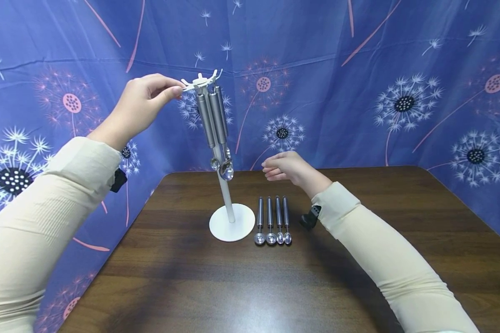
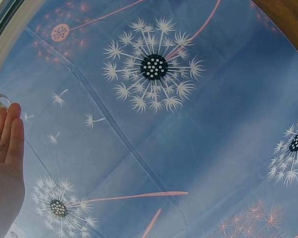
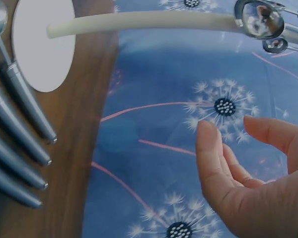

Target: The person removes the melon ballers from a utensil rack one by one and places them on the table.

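Observation:
In the head view my left hand (image 1: 143,101) pinches one arm of the hooked top of a white utensil stand (image 1: 226,196) between thumb and fingers. Several metal measuring spoons (image 1: 226,170) with grey handles hang from the hooks, bowls down. My right hand (image 1: 289,167) is in the air right of the pole, above the table and holding nothing. Its thumb and fingers are apart in the right wrist view. Below it, several measuring spoons (image 1: 271,238) lie side by side, bowls toward me. The left wrist view shows only part of my left hand (image 2: 7,148) at its edge.
The stand's round white base (image 1: 221,229) rests on a brown wooden table (image 1: 183,277), just left of the lying spoons. Behind the table hangs a blue cloth (image 1: 329,115) with a dandelion print. Dark straps with small devices sit at both wrists.

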A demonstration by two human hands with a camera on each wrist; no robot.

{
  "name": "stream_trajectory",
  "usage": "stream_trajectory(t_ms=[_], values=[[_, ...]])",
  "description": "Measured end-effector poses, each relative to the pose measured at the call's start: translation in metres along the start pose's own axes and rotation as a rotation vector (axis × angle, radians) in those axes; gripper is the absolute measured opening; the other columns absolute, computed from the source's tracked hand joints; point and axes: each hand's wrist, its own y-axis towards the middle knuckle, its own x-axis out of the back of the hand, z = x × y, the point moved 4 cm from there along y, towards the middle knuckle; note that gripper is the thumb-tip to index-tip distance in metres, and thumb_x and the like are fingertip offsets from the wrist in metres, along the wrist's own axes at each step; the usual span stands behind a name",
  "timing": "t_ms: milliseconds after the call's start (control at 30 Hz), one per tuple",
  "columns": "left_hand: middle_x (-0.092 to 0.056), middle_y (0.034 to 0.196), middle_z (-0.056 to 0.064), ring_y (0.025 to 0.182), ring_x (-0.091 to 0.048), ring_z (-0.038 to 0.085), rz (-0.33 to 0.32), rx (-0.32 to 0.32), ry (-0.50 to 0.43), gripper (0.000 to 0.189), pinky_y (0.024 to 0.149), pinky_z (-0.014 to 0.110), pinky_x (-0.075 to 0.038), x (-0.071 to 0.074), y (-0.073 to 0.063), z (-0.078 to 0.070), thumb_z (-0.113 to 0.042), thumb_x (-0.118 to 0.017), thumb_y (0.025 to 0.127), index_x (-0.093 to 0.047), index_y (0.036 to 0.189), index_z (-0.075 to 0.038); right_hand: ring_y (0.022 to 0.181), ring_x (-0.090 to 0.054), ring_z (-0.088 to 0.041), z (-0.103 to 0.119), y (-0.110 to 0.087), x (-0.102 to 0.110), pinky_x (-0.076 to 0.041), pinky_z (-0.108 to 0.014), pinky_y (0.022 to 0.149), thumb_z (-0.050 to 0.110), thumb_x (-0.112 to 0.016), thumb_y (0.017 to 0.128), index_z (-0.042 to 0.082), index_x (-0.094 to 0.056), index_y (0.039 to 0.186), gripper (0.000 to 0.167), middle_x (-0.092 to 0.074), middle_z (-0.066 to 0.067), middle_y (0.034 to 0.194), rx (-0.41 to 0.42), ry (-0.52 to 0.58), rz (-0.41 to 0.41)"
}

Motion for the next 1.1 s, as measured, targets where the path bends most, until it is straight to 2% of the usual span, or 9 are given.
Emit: stream_trajectory(t_ms=[333, 600, 900, 1100], values=[[-0.065, 0.106, -0.001, 0.092, -0.055, -0.006, 0.034, 0.0, -0.021, 0.035, 0.09, 0.021, -0.044, 0.001, 0.001, -0.001, -0.035, -0.054, 0.099, -0.067, 0.12, -0.01, 0.117, -0.061, -0.032, 0.043, 0.003, -0.02, -0.053, -0.037, 0.099, 0.01, -0.06, 0.096, -0.001, -0.054, 0.132, 0.038, -0.06, -0.02, 0.128, 0.167, 0.05, 0.02], [-0.065, 0.107, 0.0, 0.094, -0.055, -0.005, 0.05, 0.017, -0.019, 0.036, 0.097, 0.028, -0.044, 0.002, 0.003, 0.0, -0.037, -0.054, 0.099, -0.067, 0.12, -0.01, 0.117, -0.061, -0.031, 0.075, -0.003, -0.04, -0.054, -0.034, 0.098, 0.012, -0.058, 0.097, -0.001, -0.054, 0.131, 0.036, -0.062, -0.018, 0.126, 0.321, 0.084, 0.048], [-0.066, 0.103, -0.002, 0.094, -0.054, -0.005, 0.067, 0.028, -0.008, 0.037, 0.103, 0.036, -0.044, 0.005, 0.004, 0.001, -0.036, -0.054, 0.099, -0.067, 0.12, -0.009, 0.116, -0.061, -0.029, 0.09, -0.003, -0.06, -0.052, -0.034, 0.1, 0.009, -0.047, 0.102, -0.001, -0.053, 0.134, 0.034, -0.059, -0.021, 0.127, 0.41, 0.145, 0.088], [-0.066, 0.106, 0.003, 0.096, -0.057, -0.002, 0.074, 0.022, -0.003, 0.037, 0.105, 0.04, -0.044, 0.005, 0.006, 0.0, -0.035, -0.053, 0.1, -0.067, 0.12, -0.008, 0.107, -0.064, -0.023, 0.098, -0.006, -0.066, -0.054, -0.03, 0.096, 0.005, -0.049, 0.1, -0.003, -0.054, 0.131, 0.033, -0.061, -0.021, 0.126, 0.551, 0.156, 0.059]])
